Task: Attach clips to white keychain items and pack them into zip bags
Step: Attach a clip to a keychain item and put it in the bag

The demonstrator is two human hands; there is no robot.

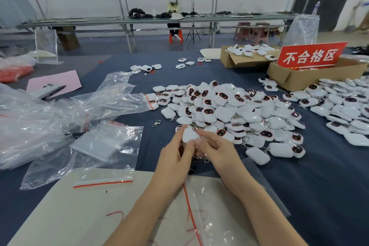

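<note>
White glossy plastic keychain item, rounded pillow shape, plain side up, held just in front of the pile. Left hand curls round its lower side and right hand pinches its right edge. Silver metal clip shows just below the right hand. Behind is a heaped pile of keychain items, some with dark oval faces rimmed red. Clear crinkly zip bag with red seal strip lies under the forearms on a beige board, over dark blue cloth.
</note>
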